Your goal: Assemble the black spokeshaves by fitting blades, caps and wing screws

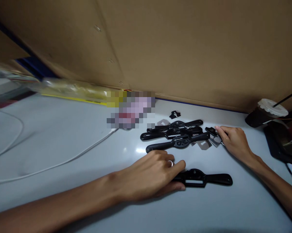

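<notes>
My left hand, with a ring on one finger, grips one handle of a black spokeshave body lying low over the white table. That body has an open slot, and its other handle points right. Farther right, my right hand pinches a small black cap plate between thumb and finger. A metal blade lies just under it; whether the fingers also hold the blade I cannot tell. Beside that hand rest three more black spokeshaves, close together, with grey blades partly beneath them. Another black cap lies behind them.
A lidded cup of dark drink with a straw stands at the back right, near a black object. Left of the tools are a blurred-out item, a white cable and a plastic-wrapped yellow package. A cardboard wall closes off the back.
</notes>
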`<state>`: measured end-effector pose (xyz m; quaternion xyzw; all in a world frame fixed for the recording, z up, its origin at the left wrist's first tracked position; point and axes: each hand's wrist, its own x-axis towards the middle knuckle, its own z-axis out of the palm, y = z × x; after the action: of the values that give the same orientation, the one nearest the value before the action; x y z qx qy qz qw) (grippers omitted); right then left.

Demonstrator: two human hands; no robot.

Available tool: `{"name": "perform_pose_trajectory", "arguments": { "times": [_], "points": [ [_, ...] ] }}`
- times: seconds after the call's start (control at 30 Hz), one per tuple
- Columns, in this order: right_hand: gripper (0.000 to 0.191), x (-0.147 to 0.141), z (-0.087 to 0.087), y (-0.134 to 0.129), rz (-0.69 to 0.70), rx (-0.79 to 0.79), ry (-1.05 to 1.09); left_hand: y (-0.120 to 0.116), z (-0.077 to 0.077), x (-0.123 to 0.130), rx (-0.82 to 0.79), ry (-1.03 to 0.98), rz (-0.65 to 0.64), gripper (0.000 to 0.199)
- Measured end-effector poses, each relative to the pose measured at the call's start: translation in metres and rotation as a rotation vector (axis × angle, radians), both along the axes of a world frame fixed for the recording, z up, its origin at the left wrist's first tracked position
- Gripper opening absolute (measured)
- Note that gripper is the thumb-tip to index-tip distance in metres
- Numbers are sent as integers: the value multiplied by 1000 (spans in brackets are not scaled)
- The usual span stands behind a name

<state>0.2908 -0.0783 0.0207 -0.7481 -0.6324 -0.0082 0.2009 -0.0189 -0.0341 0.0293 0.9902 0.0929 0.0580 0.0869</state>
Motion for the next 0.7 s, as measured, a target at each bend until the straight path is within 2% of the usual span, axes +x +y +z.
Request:
{"name": "perform_pose_trajectory", "arguments": {
  "times": [0.2, 0.4, 0.7],
  "points": [
    [50, 2, 2, 1, -14, 74, 71, 0, 1, 1, 9, -30, -2, 25],
    [43, 12, 6, 3, -51, 153, 128, 0, 1, 0, -2, -32, -8, 26],
    [39, 19, 1, 5, -16, 128, 138, -1, 1, 1, -1, -19, -1, 27]
  ]
}}
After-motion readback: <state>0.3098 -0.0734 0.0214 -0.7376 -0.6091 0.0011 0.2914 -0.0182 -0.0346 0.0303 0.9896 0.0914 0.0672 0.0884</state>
